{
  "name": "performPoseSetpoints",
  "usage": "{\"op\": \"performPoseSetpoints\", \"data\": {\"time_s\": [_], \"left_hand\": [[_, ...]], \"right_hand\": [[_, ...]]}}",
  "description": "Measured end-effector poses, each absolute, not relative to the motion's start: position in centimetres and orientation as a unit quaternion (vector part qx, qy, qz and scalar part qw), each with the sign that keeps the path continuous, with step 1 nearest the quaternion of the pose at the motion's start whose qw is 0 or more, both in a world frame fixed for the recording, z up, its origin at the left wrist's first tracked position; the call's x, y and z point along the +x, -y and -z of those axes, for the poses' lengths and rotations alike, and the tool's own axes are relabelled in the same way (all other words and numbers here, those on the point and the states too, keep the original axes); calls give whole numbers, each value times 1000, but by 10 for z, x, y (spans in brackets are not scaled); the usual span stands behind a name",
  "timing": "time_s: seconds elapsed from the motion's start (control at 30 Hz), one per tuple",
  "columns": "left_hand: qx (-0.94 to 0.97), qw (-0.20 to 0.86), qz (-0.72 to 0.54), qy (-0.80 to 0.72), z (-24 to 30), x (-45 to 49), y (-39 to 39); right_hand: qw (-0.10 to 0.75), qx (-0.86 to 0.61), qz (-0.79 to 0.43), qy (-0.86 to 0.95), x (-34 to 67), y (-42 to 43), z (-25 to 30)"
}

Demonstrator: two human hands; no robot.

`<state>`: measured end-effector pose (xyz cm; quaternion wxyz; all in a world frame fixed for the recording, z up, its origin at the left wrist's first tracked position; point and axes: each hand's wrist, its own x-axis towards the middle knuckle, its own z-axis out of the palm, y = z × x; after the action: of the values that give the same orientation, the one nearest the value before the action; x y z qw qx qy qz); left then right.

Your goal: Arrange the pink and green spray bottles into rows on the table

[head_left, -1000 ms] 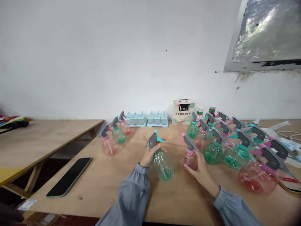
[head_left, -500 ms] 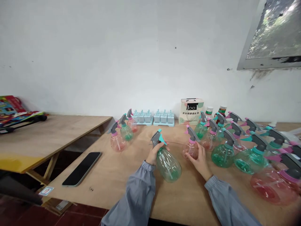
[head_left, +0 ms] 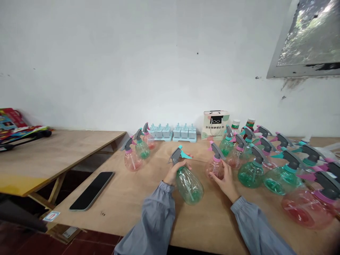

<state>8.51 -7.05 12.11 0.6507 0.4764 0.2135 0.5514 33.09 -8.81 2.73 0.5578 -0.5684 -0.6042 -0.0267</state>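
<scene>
My left hand (head_left: 177,172) is wrapped round the neck of a green spray bottle (head_left: 190,187). That bottle leans, with its grey head and turquoise trigger at the upper left and a little green in its base. To the right, a pink spray bottle (head_left: 214,168) stands on the table, and my right hand (head_left: 224,179) grips its side with thumb and fingers. Beyond my right hand, a green spray bottle (head_left: 251,174) and several more green and pink ones stand close together. At the far left of the table are a pink spray bottle (head_left: 132,161) and two others.
A black phone (head_left: 92,191) lies on the wooden table (head_left: 127,202) at left. Pale blue ice-pop molds (head_left: 185,133) and a paper bag (head_left: 215,126) stand against the wall. A second table (head_left: 61,148) holds colourful items, with a gap between the tables.
The turquoise trigger on the green bottle now sticks out farther from its neck, with my left fingers lower behind it. My right hand stays on the pink bottle.
</scene>
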Motion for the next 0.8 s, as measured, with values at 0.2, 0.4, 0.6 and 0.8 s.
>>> {"op": "performPoseSetpoints", "data": {"time_s": [0.2, 0.4, 0.6, 0.8], "left_hand": [[457, 636, -567, -256, -120, 87, 72], [531, 624, -528, -221, -125, 87, 78], [521, 578, -572, -260, -121, 85, 71], [661, 484, -499, -283, -146, 30, 89]], "right_hand": [[555, -567, 29, 608, 331, 88, -27], [557, -564, 30, 609, 333, 87, -24], [561, -557, 29, 612, 335, 88, -22], [562, -555, 39, 612, 336, 92, -22]]}}
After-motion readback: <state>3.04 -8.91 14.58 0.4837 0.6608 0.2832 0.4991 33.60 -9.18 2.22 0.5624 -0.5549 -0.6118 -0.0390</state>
